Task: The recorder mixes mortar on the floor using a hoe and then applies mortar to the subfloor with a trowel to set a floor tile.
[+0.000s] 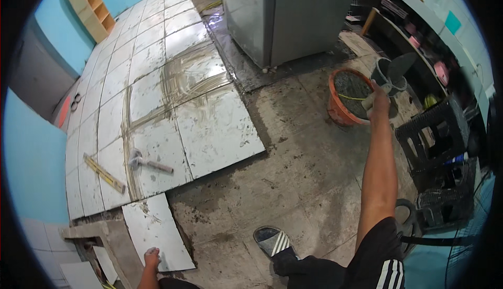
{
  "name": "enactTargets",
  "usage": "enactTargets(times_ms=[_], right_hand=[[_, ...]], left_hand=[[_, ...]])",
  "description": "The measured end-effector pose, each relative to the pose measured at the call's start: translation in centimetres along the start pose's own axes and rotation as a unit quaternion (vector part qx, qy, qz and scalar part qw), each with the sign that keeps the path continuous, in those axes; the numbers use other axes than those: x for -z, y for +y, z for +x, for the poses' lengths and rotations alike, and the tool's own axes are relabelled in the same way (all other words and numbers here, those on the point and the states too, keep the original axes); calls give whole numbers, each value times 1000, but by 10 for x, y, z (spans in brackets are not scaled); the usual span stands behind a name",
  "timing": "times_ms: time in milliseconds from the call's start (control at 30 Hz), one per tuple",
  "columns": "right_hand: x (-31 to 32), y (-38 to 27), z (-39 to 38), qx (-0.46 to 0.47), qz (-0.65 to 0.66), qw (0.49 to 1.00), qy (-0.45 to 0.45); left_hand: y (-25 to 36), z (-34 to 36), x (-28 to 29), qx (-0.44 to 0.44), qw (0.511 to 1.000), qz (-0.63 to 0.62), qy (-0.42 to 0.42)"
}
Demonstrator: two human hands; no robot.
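My right hand (379, 100) grips the handle of a trowel (399, 67), held out over an orange bucket of grey mortar (350, 91) and a smaller grey bucket (382, 68) behind it. My left hand (152, 257) is low at the bottom left, fingers curled, over a loose white tile (146, 221); whether anything is in it is hidden. A mallet (157, 166) and a yellow level (105, 173) lie on the laid white tiles (209, 132), which are smeared with brown mortar.
A grey refrigerator (298, 22) stands at the back. Black plastic stools (429, 137) are at right, below a low shelf (424, 58). A wooden shelving unit (84, 1) is by the far blue wall. Cut tile pieces (76, 273) lie bottom left. My sandalled foot (270, 239) is on the dirty floor.
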State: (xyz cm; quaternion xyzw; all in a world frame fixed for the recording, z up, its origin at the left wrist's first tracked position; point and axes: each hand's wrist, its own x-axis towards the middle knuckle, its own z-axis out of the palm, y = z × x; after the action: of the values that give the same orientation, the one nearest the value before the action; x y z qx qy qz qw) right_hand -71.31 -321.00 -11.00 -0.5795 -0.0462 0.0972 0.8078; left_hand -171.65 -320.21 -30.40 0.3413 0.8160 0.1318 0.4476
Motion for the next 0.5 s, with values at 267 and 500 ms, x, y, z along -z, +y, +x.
enactTargets(times_ms=[267,500], right_hand=[[-27,-18,-19,-17,6,1000,24],[-39,-34,-39,-10,-34,999,32]], left_hand=[[-56,-44,69,-35,979,126,157],[-60,-110,94,31,935,208,284]])
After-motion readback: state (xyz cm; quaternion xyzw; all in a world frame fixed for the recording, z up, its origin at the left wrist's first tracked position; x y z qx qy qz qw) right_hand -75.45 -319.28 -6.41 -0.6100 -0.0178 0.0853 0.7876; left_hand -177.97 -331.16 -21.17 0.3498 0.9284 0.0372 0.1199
